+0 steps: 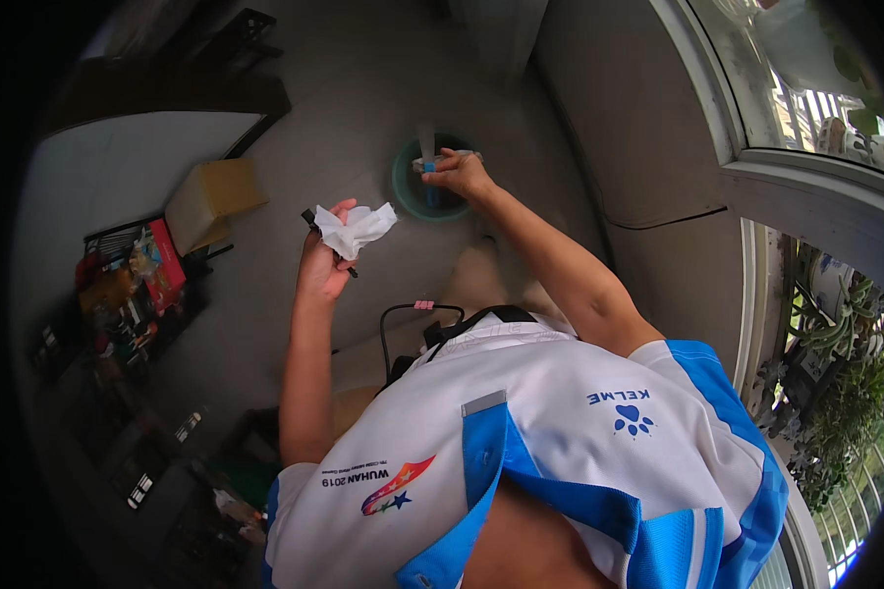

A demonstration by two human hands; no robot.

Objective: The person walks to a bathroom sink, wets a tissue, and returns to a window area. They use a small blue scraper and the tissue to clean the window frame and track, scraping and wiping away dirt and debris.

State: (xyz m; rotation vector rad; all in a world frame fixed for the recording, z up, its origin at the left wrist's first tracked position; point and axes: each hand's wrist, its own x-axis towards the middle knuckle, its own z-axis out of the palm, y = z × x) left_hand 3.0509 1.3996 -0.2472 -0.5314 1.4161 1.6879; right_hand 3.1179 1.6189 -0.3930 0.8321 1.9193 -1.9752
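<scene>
My left hand (333,254) holds a crumpled white tissue or cloth (356,230) together with a thin black object (310,218), whose ends stick out on both sides of the hand. Farther forward, my right hand (457,174) is over a round green basin (401,193) on the floor. Its fingertips grip a blue item (430,168) with a translucent upper part; what it is cannot be told. Just behind these fingers a pale, wrinkled item (471,157) lies across the basin, and whether the hand touches it is unclear.
At the left stand a yellowish box-like piece (225,193) and a rack holding a red box (163,265) and assorted goods. A wall with a dark cable (663,223) runs along the right, beside a window frame (803,184) and potted plants (847,353).
</scene>
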